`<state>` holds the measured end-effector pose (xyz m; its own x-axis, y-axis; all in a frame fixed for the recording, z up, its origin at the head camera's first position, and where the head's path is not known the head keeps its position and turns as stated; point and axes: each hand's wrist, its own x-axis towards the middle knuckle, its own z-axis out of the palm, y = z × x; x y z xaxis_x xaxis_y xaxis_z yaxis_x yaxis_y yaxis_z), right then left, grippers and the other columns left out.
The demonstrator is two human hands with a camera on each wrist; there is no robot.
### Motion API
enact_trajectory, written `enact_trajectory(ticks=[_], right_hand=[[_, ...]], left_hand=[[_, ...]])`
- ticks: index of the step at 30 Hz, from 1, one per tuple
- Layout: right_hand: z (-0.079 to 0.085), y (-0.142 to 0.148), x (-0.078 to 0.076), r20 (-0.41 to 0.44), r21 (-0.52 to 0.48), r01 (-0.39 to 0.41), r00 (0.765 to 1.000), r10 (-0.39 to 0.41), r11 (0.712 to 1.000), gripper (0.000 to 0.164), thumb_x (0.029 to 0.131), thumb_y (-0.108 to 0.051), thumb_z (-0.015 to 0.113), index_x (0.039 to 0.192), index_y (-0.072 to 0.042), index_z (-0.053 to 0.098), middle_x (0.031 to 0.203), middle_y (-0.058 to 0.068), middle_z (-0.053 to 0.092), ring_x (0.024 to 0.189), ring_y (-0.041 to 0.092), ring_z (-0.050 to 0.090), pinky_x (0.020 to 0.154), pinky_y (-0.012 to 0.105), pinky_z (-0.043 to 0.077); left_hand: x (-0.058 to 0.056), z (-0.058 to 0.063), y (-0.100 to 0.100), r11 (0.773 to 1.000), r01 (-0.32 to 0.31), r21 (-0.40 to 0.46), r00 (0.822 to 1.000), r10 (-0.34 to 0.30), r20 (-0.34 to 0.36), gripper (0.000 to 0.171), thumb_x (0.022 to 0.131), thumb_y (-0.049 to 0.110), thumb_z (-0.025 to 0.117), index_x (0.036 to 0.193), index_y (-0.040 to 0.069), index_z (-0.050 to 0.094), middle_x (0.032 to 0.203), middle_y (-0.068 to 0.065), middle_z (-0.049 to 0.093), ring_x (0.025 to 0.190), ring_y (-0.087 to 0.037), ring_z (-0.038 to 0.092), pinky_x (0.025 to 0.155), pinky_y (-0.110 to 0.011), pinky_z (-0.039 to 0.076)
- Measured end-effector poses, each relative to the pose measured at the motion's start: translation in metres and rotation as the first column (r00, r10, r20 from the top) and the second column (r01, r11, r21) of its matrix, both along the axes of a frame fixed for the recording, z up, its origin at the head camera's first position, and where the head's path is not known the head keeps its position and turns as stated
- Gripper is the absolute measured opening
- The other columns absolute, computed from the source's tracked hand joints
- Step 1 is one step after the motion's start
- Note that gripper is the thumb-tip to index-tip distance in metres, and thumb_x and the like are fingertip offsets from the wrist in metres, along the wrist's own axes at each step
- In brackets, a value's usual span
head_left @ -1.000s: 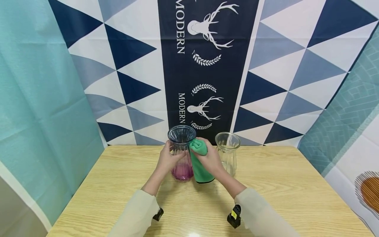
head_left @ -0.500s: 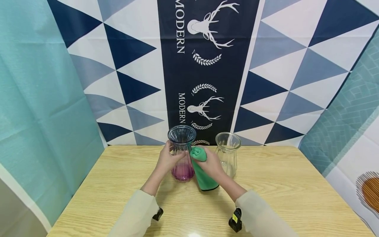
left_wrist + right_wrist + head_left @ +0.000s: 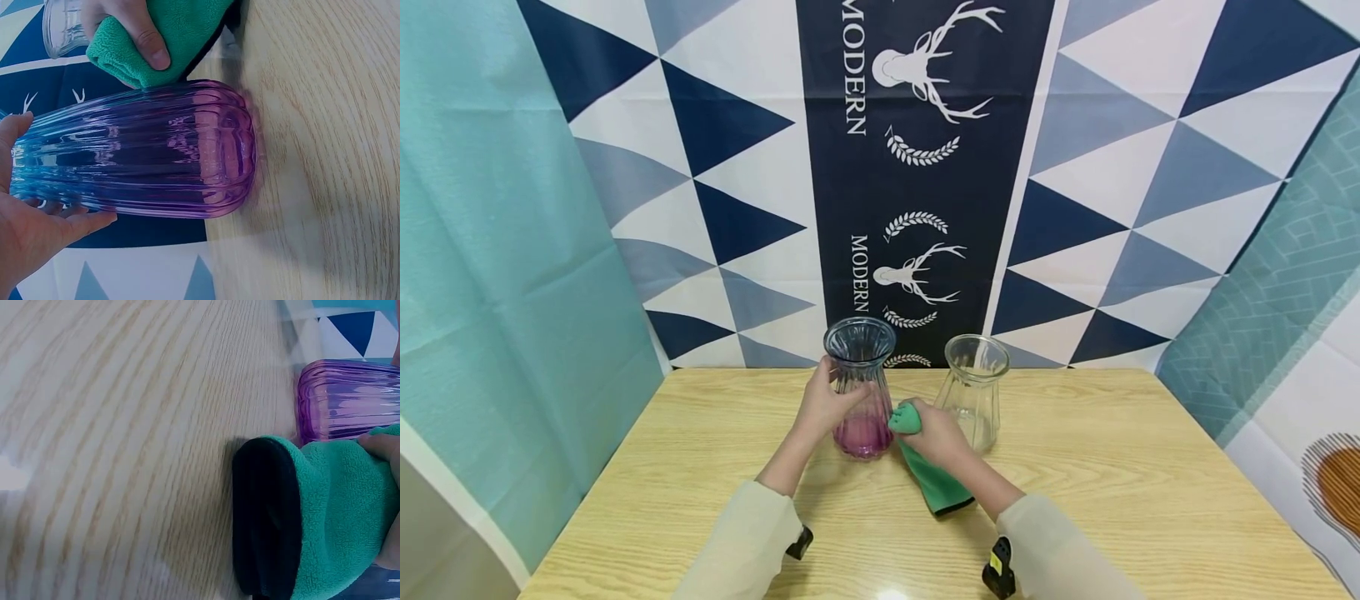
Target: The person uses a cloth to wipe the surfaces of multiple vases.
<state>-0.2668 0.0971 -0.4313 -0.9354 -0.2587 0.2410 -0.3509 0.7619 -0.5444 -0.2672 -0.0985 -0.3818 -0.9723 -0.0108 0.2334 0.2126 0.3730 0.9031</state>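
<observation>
A ribbed glass vase [image 3: 862, 433], blue at the flared rim and pink-purple at the base, stands upright on the table. My left hand [image 3: 827, 404] grips it below the neck from the left, thumb across the front. My right hand [image 3: 942, 432] holds a bunched green cloth [image 3: 934, 482] against the vase's right side, lower down. The cloth's dark-edged end hangs toward the table. In the left wrist view the right thumb presses on the green cloth [image 3: 187, 37] beside the vase [image 3: 144, 150]. The right wrist view shows the cloth [image 3: 340, 506] close to the purple base [image 3: 344, 403].
A clear glass vase [image 3: 977, 392] stands just right of my right hand, partly hidden by it. The wooden table [image 3: 715, 517] ends at a patterned backdrop [image 3: 917, 192] close behind the vases. A teal curtain [image 3: 505, 275] hangs at the left.
My right hand has slid down along the vase's right side with the cloth, from near the rim to the lower body. The left hand and both vases have stayed put.
</observation>
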Motion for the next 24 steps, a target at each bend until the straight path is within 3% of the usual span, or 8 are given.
enact_trajectory(ticks=[5,10,16,24], right_hand=[[-0.002,0.002,0.001,-0.001,-0.033,0.007,1.0,-0.007,0.999,0.041,0.075,-0.015,0.076,0.112,-0.007,0.06,0.092,0.008,0.069,0.079,0.02,0.063,0.073,0.037,0.054],[0.002,0.001,0.002,-0.008,-0.129,0.01,1.0,-0.011,0.992,0.043,0.076,-0.017,0.075,0.115,-0.008,0.06,0.099,0.01,0.069,0.088,0.024,0.065,0.08,0.041,0.054],[0.012,-0.004,0.001,-0.053,-0.247,0.002,0.998,-0.016,0.969,0.046,0.077,-0.015,0.075,0.119,-0.008,0.058,0.108,0.014,0.067,0.098,0.032,0.064,0.086,0.047,0.052],[0.031,-0.01,-0.004,-0.098,-0.353,-0.019,0.995,-0.017,0.936,0.049,0.079,-0.014,0.074,0.124,-0.01,0.056,0.114,0.014,0.066,0.104,0.03,0.062,0.088,0.047,0.051]], left_hand=[[0.001,-0.001,0.002,1.0,-0.022,-0.017,0.999,0.022,-0.038,0.071,0.076,0.027,0.076,0.133,0.001,0.041,0.132,-0.022,0.044,0.125,-0.039,0.046,0.105,-0.052,0.039],[0.0,-0.002,0.002,0.998,-0.048,-0.034,0.996,0.045,-0.079,0.068,0.075,0.026,0.076,0.13,0.001,0.044,0.125,-0.019,0.046,0.117,-0.035,0.051,0.101,-0.05,0.043],[-0.001,-0.002,0.002,0.999,-0.05,-0.015,0.997,0.049,-0.057,0.068,0.074,0.026,0.076,0.129,0.002,0.043,0.127,-0.018,0.048,0.12,-0.035,0.05,0.102,-0.05,0.042],[-0.002,-0.002,0.003,0.999,-0.034,0.026,0.999,0.035,-0.039,0.068,0.076,0.024,0.075,0.13,0.004,0.039,0.132,-0.018,0.049,0.124,-0.037,0.048,0.105,-0.053,0.039]])
